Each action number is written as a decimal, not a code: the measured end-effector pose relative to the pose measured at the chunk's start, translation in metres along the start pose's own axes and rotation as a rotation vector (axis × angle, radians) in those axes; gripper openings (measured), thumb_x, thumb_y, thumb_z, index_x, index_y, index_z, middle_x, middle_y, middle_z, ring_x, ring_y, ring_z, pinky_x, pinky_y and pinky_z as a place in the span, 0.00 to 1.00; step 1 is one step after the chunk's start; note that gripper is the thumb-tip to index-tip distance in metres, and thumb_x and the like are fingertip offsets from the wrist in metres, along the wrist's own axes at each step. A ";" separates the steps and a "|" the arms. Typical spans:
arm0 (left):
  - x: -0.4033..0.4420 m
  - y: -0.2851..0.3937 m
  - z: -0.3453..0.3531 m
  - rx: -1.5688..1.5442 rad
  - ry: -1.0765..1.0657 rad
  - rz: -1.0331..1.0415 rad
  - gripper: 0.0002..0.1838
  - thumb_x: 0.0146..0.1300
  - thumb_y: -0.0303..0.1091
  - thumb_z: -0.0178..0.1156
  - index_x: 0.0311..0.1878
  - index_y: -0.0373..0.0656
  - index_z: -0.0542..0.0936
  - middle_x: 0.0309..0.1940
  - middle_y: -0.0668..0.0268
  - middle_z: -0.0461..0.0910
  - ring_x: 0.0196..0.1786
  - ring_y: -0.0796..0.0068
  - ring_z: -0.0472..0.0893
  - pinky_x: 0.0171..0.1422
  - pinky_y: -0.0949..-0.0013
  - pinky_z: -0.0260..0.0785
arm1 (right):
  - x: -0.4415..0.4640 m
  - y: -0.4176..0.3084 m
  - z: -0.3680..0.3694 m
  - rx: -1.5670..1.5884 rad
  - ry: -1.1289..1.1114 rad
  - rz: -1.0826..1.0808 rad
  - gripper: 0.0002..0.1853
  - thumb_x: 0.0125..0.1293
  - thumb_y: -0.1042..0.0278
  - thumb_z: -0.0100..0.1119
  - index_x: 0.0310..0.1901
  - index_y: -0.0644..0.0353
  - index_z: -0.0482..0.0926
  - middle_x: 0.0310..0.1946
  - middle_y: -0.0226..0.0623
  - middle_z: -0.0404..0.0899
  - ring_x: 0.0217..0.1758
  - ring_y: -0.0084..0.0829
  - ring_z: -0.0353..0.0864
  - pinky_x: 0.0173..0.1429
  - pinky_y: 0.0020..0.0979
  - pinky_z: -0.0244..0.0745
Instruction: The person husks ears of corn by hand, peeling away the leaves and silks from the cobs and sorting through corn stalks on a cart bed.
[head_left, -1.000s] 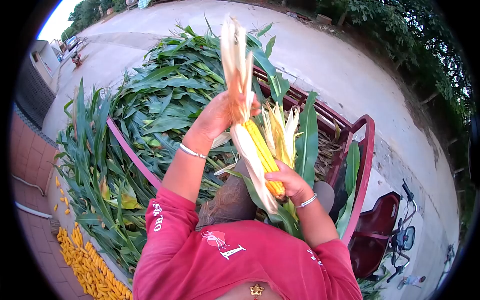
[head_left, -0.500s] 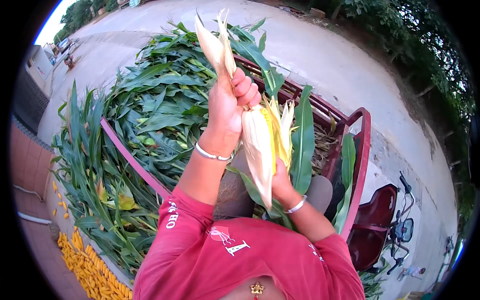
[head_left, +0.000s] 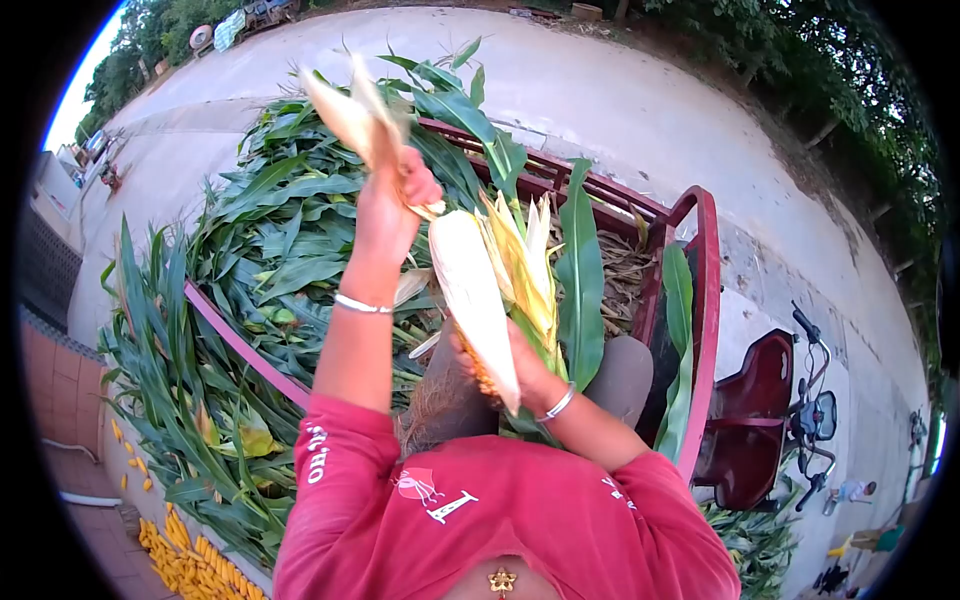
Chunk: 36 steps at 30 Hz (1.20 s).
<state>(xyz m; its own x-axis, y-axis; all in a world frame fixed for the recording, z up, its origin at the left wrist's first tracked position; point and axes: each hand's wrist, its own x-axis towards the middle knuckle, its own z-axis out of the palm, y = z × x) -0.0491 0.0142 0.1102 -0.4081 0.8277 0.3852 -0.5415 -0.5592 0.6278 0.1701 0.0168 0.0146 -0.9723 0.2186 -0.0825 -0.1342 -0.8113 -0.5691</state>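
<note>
Pale-husked corn ear (head_left: 472,290) runs near to far — right hand (head_left: 530,368) curled round its near half, left hand (head_left: 385,208) clenching husk leaves (head_left: 362,122) beyond its far end

I get a bright picture lit by soft daylight, with faint shadows and a pale glare of sky at upper left. The wide lens bends the edges into black corners, and the raised husk (head_left: 362,118) smears with motion blur.

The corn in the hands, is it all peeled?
Only partly: pale husk covers the front, but orange kernels show beside the right hand.
</note>
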 end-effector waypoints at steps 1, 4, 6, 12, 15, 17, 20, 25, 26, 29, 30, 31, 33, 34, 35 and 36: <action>-0.007 0.004 0.006 0.001 0.000 0.001 0.18 0.69 0.50 0.51 0.32 0.45 0.71 0.17 0.74 0.63 0.22 0.78 0.64 0.31 0.73 0.62 | -0.002 -0.008 -0.005 0.012 -0.023 0.087 0.20 0.64 0.56 0.57 0.50 0.61 0.69 0.31 0.35 0.73 0.25 0.23 0.73 0.26 0.23 0.73; -0.026 0.024 0.031 0.969 -0.382 -0.115 0.27 0.53 0.37 0.66 0.55 0.40 0.72 0.46 0.63 0.74 0.50 0.67 0.74 0.60 0.66 0.64 | -0.018 -0.027 -0.017 0.022 -0.116 0.199 0.25 0.66 0.54 0.52 0.59 0.63 0.67 0.32 0.35 0.72 0.27 0.24 0.73 0.28 0.23 0.72; -0.028 0.036 0.049 1.358 -0.751 0.016 0.41 0.39 0.36 0.74 0.61 0.40 0.69 0.59 0.57 0.70 0.62 0.59 0.69 0.69 0.62 0.57 | -0.026 -0.038 -0.022 0.026 -0.161 0.263 0.23 0.66 0.57 0.53 0.58 0.62 0.68 0.34 0.35 0.73 0.28 0.22 0.73 0.28 0.23 0.71; -0.039 0.020 0.080 1.727 -1.025 -0.084 0.27 0.43 0.38 0.69 0.49 0.42 0.77 0.50 0.59 0.77 0.55 0.57 0.74 0.64 0.59 0.61 | -0.052 -0.051 -0.008 -0.232 0.019 0.168 0.24 0.69 0.62 0.52 0.63 0.63 0.66 0.49 0.35 0.77 0.42 0.24 0.80 0.44 0.27 0.79; -0.050 0.011 0.066 1.592 -0.943 -0.037 0.18 0.46 0.35 0.66 0.43 0.44 0.79 0.42 0.60 0.80 0.48 0.59 0.78 0.56 0.60 0.65 | -0.058 -0.042 -0.017 -0.058 -0.075 0.257 0.22 0.69 0.62 0.51 0.60 0.66 0.68 0.44 0.37 0.79 0.39 0.26 0.82 0.41 0.27 0.80; -0.054 0.013 0.052 1.413 -0.933 -0.198 0.18 0.45 0.33 0.66 0.42 0.43 0.79 0.43 0.60 0.80 0.48 0.58 0.78 0.54 0.60 0.67 | -0.056 -0.024 -0.030 0.104 -0.147 0.304 0.23 0.67 0.57 0.51 0.55 0.68 0.71 0.36 0.41 0.80 0.30 0.27 0.83 0.29 0.24 0.80; -0.075 0.001 0.016 1.151 -0.444 -0.379 0.17 0.58 0.35 0.61 0.50 0.40 0.75 0.43 0.61 0.80 0.46 0.62 0.79 0.55 0.63 0.69 | -0.058 -0.026 -0.033 0.250 -0.194 0.461 0.24 0.67 0.54 0.51 0.53 0.68 0.71 0.32 0.41 0.80 0.27 0.24 0.82 0.24 0.22 0.78; -0.060 -0.018 -0.023 0.227 -0.350 -0.293 0.18 0.74 0.41 0.44 0.56 0.36 0.69 0.37 0.65 0.75 0.40 0.74 0.75 0.49 0.69 0.70 | -0.071 -0.035 -0.016 -0.439 -0.051 0.181 0.22 0.58 0.67 0.62 0.53 0.60 0.69 0.35 0.42 0.80 0.23 0.25 0.79 0.26 0.25 0.77; -0.053 -0.024 -0.001 0.057 -0.438 -0.298 0.18 0.74 0.41 0.43 0.56 0.36 0.69 0.35 0.66 0.75 0.38 0.76 0.74 0.47 0.70 0.70 | -0.058 -0.027 -0.030 -0.670 -0.148 0.005 0.30 0.47 0.69 0.69 0.53 0.61 0.68 0.38 0.44 0.79 0.32 0.31 0.81 0.35 0.30 0.78; -0.057 -0.034 0.068 0.293 0.755 -0.149 0.13 0.74 0.40 0.43 0.41 0.40 0.70 0.20 0.74 0.49 0.24 0.82 0.51 0.32 0.75 0.53 | -0.043 -0.008 -0.036 -1.185 0.062 -0.439 0.37 0.37 0.65 0.74 0.52 0.63 0.69 0.41 0.44 0.79 0.43 0.36 0.80 0.49 0.34 0.75; -0.057 -0.031 0.060 0.260 0.493 -0.157 0.14 0.74 0.40 0.44 0.49 0.39 0.69 0.21 0.74 0.48 0.24 0.82 0.50 0.32 0.75 0.51 | -0.045 -0.011 -0.031 -1.104 0.117 -0.353 0.39 0.33 0.62 0.75 0.52 0.64 0.70 0.44 0.44 0.78 0.51 0.39 0.76 0.57 0.35 0.70; -0.057 -0.027 0.047 0.223 0.232 -0.163 0.18 0.74 0.41 0.44 0.56 0.37 0.68 0.21 0.74 0.48 0.23 0.83 0.50 0.31 0.76 0.50 | -0.051 -0.017 -0.023 -1.102 0.123 -0.354 0.39 0.33 0.62 0.75 0.52 0.64 0.70 0.44 0.44 0.78 0.51 0.39 0.76 0.57 0.35 0.70; -0.055 -0.023 0.004 0.201 -0.150 -0.238 0.28 0.70 0.41 0.50 0.68 0.37 0.59 0.28 0.72 0.64 0.30 0.83 0.65 0.40 0.79 0.59 | -0.062 -0.032 -0.010 -1.079 0.107 -0.300 0.39 0.34 0.63 0.73 0.53 0.63 0.71 0.45 0.44 0.79 0.49 0.37 0.78 0.55 0.34 0.71; -0.057 -0.021 0.002 0.486 -0.172 -0.220 0.31 0.66 0.36 0.54 0.68 0.37 0.58 0.46 0.67 0.64 0.48 0.79 0.65 0.54 0.75 0.58 | -0.065 -0.037 -0.009 -1.073 0.107 -0.300 0.39 0.34 0.63 0.73 0.53 0.63 0.71 0.45 0.44 0.79 0.49 0.37 0.78 0.55 0.34 0.71; -0.058 -0.019 0.000 0.772 -0.195 -0.197 0.34 0.62 0.32 0.58 0.69 0.37 0.56 0.64 0.62 0.65 0.66 0.74 0.64 0.68 0.71 0.57 | -0.068 -0.044 -0.008 -1.104 0.093 -0.261 0.39 0.35 0.63 0.73 0.55 0.61 0.71 0.44 0.44 0.79 0.47 0.37 0.79 0.54 0.34 0.72; -0.063 -0.016 -0.003 0.789 -0.313 -0.251 0.39 0.53 0.26 0.60 0.69 0.39 0.57 0.63 0.60 0.65 0.67 0.69 0.63 0.69 0.67 0.56 | -0.070 -0.050 -0.007 -1.135 0.079 -0.223 0.39 0.35 0.64 0.72 0.56 0.59 0.72 0.43 0.44 0.80 0.45 0.37 0.79 0.52 0.33 0.73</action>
<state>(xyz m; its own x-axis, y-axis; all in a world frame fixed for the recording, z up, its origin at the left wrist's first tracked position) -0.0172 -0.0290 0.0740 -0.0631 0.9613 0.2682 0.1236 -0.2591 0.9579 0.2465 0.0459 0.0435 -0.9288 0.3611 0.0839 -0.0131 0.1943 -0.9809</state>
